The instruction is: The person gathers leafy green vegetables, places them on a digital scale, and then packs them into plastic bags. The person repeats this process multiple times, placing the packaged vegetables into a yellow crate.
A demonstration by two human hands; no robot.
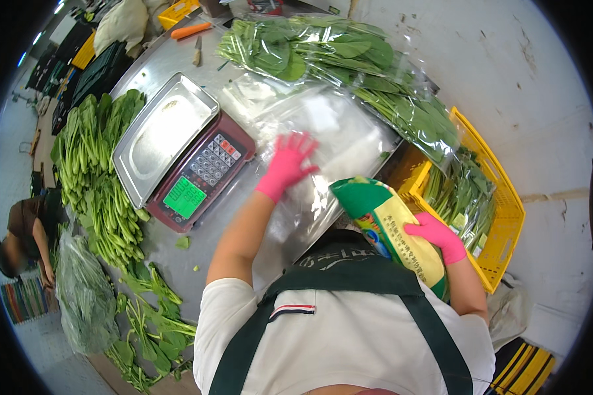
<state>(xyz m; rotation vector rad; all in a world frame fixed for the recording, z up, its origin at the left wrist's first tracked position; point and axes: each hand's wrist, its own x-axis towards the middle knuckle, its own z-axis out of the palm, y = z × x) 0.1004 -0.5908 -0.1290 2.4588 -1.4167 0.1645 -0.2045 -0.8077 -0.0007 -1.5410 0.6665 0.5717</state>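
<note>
My left hand (289,163), in a pink glove, is spread flat with fingers apart on a stack of clear plastic bags (326,118). My right hand (440,236), gloved the same way, grips the side of a green and yellow printed bag (395,222) against my body. The bag bears writing, and its lower end is partly hidden. Left of my left hand stands a red digital scale (197,177) with a lit green display. Nothing lies on its steel pan (165,138).
Leafy greens (99,173) are heaped beyond the scale, with loose stems (150,331) nearer. Bagged greens (346,59) lie at the back. A yellow crate (499,237) holds more at right. A knife (197,52) lies near an orange-handled object (190,30). Another person (29,232) bends at left.
</note>
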